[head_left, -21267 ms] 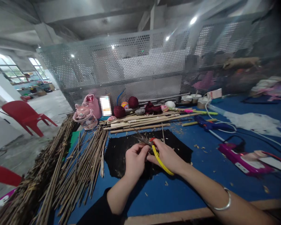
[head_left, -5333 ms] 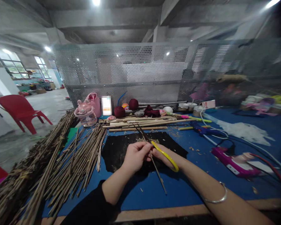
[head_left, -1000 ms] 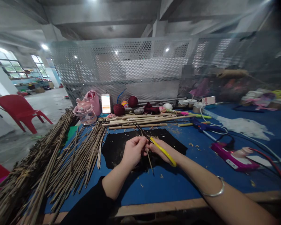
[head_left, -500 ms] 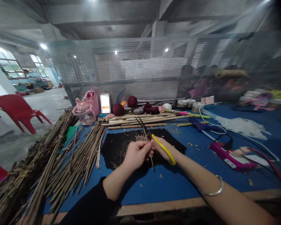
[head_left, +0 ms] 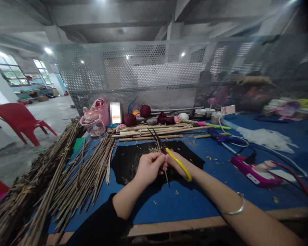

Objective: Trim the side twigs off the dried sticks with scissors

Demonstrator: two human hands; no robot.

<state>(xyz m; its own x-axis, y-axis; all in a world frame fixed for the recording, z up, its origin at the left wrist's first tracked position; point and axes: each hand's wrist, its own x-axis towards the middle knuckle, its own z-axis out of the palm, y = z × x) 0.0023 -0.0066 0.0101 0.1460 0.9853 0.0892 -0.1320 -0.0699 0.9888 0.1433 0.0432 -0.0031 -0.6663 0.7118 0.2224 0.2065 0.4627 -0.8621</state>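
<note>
My left hand is closed, thumb and forefinger pinching a thin twig whose lower end sticks out below the fingers. Against it, my right hand grips scissors with yellow handles; the dark blades point up and away, slightly apart. The fingertips of both hands meet, so the exact contact between blades and twig is hidden. Beneath the hands lies a black cloth with a small heap of plant clippings on it. Left of the cloth, several long dry stalks lie in a loose fan.
A thick bundle of stalks runs along the table's left side. Behind the cloth lie pale sticks, with dark red yarn balls and a pink cup beyond. At right are a glue gun, cables and a purple power strip.
Almost nothing differs. The hands and scissors have shifted very slightly, with the same grip on the twig.
</note>
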